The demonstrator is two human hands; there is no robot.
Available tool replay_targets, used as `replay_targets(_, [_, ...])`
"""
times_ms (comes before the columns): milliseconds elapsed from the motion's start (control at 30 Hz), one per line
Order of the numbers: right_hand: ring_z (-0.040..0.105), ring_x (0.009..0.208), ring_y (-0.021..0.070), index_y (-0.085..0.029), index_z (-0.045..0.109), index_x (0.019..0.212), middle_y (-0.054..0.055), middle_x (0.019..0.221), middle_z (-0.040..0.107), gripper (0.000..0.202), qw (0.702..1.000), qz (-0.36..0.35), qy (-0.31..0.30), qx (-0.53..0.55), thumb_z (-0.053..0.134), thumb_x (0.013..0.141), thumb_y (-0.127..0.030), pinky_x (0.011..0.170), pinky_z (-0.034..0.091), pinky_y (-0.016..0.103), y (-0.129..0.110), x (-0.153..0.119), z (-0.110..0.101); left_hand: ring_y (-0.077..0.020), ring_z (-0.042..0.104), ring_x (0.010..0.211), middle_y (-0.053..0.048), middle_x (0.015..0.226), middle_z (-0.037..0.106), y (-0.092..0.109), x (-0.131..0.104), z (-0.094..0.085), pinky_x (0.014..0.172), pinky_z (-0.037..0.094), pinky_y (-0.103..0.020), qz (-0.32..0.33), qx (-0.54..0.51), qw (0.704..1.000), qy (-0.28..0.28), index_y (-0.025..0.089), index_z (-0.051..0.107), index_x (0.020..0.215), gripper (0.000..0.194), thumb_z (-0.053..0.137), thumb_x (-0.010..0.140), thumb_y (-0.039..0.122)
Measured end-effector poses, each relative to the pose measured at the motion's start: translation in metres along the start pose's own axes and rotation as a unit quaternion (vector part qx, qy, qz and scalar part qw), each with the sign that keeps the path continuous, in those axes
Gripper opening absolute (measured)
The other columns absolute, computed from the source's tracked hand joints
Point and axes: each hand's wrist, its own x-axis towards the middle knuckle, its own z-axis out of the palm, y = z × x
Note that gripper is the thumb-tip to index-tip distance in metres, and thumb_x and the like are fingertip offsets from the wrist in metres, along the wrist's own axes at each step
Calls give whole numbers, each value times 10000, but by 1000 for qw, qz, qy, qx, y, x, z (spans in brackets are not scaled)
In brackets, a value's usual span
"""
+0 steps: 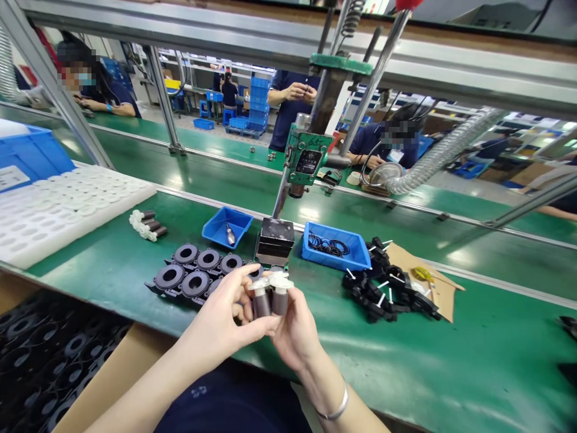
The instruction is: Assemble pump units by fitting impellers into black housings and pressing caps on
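Observation:
Between my two hands are dark cylindrical parts with white flanged tops (270,294), held upright side by side. My left hand (234,300) is closed on them from the left, its thumb across their lower front. From the right, my right hand (295,331) wraps round the same parts; some of its fingers are hidden behind them. Just beyond my left hand lie several black ring-shaped housings (195,282) in rows, partly covered by the hand. More of the white-topped cylinders (148,225) lie on their sides farther left.
A green press (309,156) with a black block base (274,237) stands ahead. Beside it are a blue tray with a screwdriver (228,225) and a blue bin of black rings (336,246). Black parts with white pins (383,285) lie right; a white foam tray (76,204) lies left. Co-workers sit beyond.

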Motion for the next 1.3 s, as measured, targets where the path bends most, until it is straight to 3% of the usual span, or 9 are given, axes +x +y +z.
replay_targets(167, [368, 467, 66, -198, 615, 1162, 42, 874, 688, 363, 998, 46, 6, 49, 498, 912, -434, 449, 283, 194, 3, 1, 3, -122, 600, 760, 6, 1003, 498, -1, 3, 1, 630, 528, -264, -5, -63, 998, 1, 260, 428, 1365, 694, 764, 758, 285])
replay_targets(500, [398, 485, 79, -219, 603, 1162, 34, 860, 686, 418, 999, 47, 16, 7, 533, 871, -511, 466, 298, 201, 8, 7, 5, -138, 618, 808, 6, 1004, 488, -9, 3, -3, 669, 564, -288, 7, -86, 996, 5, 254, 418, 1372, 680, 752, 780, 270])
replay_targets(600, [574, 640, 146, -234, 572, 1195, 51, 937, 694, 429, 999, 9, 31, -40, 500, 894, -531, 495, 379, 222, 11, 6, 7, -162, 630, 842, -27, 1084, 507, -13, 3, -3, 672, 586, -315, 18, -80, 997, 11, 255, 422, 1381, 689, 760, 782, 291])
replay_targets(700, [665, 952, 218, -267, 508, 1267, 67, 1151, 674, 433, 987, -82, 28, -134, 469, 935, -542, 687, 535, 302, 13, 3, 9, -233, 628, 1019, -90, 1270, 503, -16, 4, -2, 673, 597, -323, 42, -50, 997, 28, 260, 436, 1387, 724, 794, 762, 336])
replay_targets(867, [559, 1253, 219, -298, 408, 1436, 70, 1405, 532, 494, 922, -176, -22, -344, 460, 988, -501, 1049, 480, 388, 4, -1, 6, -271, 589, 1198, -109, 1376, 509, -15, 5, -9, 912, 586, -396, 58, -40, 997, 29, 258, 452, 1388, 731, 816, 763, 366])
replay_targets(1000, [603, 1109, 195, -293, 512, 1342, 64, 1268, 577, 400, 858, -185, -123, -463, 569, 952, -364, 944, 521, 329, -19, -1, 6, -254, 583, 1260, -96, 1410, 537, -12, -1, -22, 1034, 538, -394, 52, -83, 995, -34, 269, 453, 1393, 658, 766, 814, 270])
replay_targets(1067, [612, 1021, 193, -268, 564, 1248, 64, 1171, 600, 359, 808, -194, -157, -533, 616, 893, -249, 872, 533, 320, -29, 0, 11, -251, 564, 1288, -83, 1437, 516, -15, -4, -29, 1069, 517, -385, 71, -58, 994, -51, 284, 486, 1380, 614, 752, 827, 258])
replay_targets(1167, [587, 1073, 215, -255, 582, 1169, 54, 1151, 615, 424, 731, -229, -177, -618, 648, 777, -106, 970, 493, 367, -38, 0, 18, -255, 524, 1326, -65, 1468, 474, -22, -7, -37, 1081, 510, -373, 111, 22, 993, -42, 329, 486, 1404, 622, 738, 840, 253])
replay_targets(1300, [563, 1175, 239, -282, 438, 1346, 77, 1288, 555, 710, 711, -227, -200, -634, 661, 708, -63, 1035, 476, 396, -33, 2, 20, -256, 471, 1370, -54, 1477, 458, -35, -9, -41, 1128, 463, -396, 183, 128, 975, 3, 402, 338, 1506, 771, 670, 863, 139])
